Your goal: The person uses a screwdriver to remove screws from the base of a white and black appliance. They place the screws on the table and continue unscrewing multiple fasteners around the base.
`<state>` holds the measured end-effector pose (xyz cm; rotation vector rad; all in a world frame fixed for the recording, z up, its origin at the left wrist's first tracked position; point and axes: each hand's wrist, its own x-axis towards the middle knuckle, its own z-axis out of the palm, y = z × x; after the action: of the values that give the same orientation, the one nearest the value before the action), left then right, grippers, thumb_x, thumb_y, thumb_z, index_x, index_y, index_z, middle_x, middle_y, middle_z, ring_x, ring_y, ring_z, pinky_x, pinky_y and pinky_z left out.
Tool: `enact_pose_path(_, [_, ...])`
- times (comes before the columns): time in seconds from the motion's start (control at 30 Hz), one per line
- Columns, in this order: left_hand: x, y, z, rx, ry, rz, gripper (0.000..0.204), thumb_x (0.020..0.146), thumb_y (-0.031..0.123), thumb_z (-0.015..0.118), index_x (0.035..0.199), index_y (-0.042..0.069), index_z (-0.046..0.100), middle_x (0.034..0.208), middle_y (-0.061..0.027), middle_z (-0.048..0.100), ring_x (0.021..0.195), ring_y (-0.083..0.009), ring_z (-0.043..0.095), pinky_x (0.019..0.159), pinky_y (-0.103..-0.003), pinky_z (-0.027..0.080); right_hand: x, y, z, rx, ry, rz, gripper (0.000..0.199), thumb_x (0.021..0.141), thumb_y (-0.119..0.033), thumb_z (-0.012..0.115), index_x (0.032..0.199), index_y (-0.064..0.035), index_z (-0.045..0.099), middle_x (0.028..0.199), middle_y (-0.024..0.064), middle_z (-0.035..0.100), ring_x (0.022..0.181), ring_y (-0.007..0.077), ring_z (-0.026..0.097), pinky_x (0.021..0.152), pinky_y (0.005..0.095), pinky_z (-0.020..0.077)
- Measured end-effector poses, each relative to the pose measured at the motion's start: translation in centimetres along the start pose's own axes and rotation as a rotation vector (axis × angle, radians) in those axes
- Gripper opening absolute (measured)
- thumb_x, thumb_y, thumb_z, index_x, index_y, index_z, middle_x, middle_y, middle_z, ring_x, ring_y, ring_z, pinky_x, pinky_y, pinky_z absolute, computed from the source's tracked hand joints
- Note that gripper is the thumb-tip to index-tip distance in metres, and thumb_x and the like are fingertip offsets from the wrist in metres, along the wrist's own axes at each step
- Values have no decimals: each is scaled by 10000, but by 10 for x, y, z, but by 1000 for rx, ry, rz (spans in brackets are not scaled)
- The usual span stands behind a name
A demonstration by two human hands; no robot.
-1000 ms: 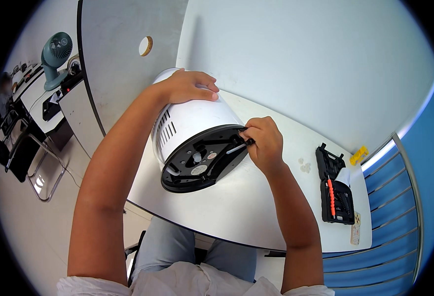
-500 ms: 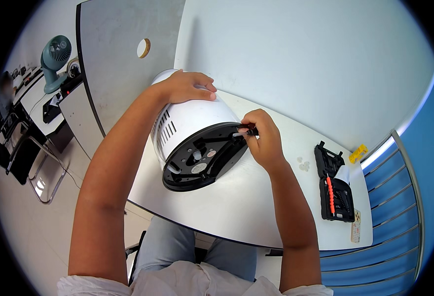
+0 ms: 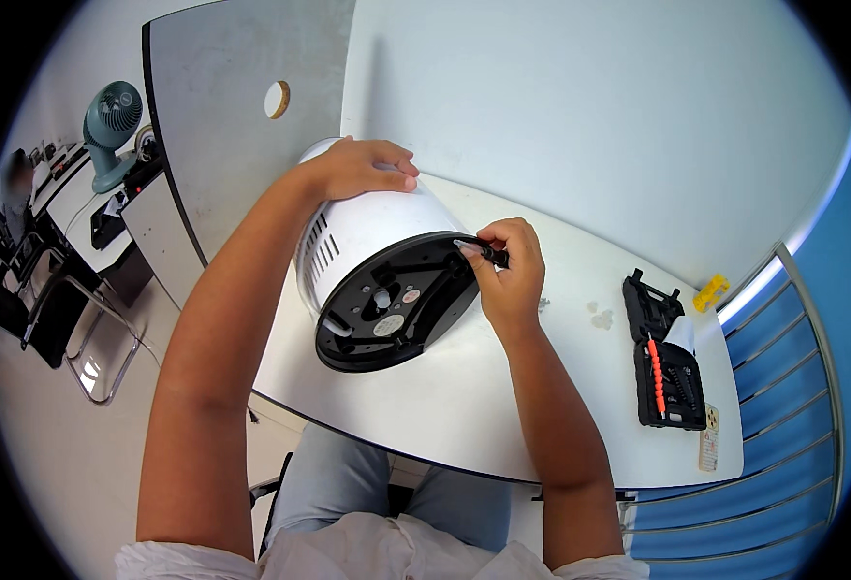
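Note:
A white rounded appliance [image 3: 387, 215] with side vents lies tipped on the table, its black underside [image 3: 353, 333] facing me. My left hand [image 3: 363, 169] rests over its upper side, fingers apart, the palm against the white shell. Between thumb and fingers, my right hand [image 3: 513, 266] pinches a small black screwdriver [image 3: 491, 253]. The pale shaft points at the upper right rim of the underside; whether its tip sits in a screw is too small to tell.
On the table's right stand an open black tool case [image 3: 672, 382] with an orange flexible shaft [image 3: 656, 377], a remote control [image 3: 709, 440] and a yellow plastic piece [image 3: 712, 292]. A grey partition [image 3: 242, 126] rises at left; a metal railing [image 3: 827, 377] runs beside the right edge.
The screwdriver has tilted, its handle now pointing down to the right, and my right hand has shifted slightly left. My left hand stays on the appliance. The view has turned a little.

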<state>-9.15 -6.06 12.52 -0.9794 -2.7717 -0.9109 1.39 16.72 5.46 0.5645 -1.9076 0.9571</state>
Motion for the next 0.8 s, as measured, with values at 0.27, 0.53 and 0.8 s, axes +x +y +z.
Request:
enact_pose_path(0.27, [6, -10, 3, -17, 11, -6, 524, 764, 588, 589, 1086, 184, 675, 1374, -63, 515, 1283, -276, 446, 1160, -459, 45, 0, -12, -4, -39, -25, 104, 241, 693, -8, 744, 849, -67, 569, 869, 42, 560, 802, 214, 520, 652, 314, 451])
enact_pose_path(0.53, [4, -11, 5, -79, 36, -15, 511, 755, 577, 613, 1066, 176, 669, 1374, -68, 517, 1283, -288, 441, 1155, -436, 81, -1, -11, -3, -106, -7, 28, 242, 696, -8, 729, 874, -75, 580, 887, 37, 557, 820, 233, 521, 667, 336, 450])
enact_pose_path(0.8, [7, -15, 6, -89, 29, 3, 506, 743, 570, 630, 1052, 171, 674, 1373, -74, 518, 1277, -293, 441, 1133, -412, 161, -3, -17, -1, -167, 20, 34, 237, 698, -24, 730, 874, -83, 582, 893, 34, 551, 817, 229, 517, 667, 343, 447])
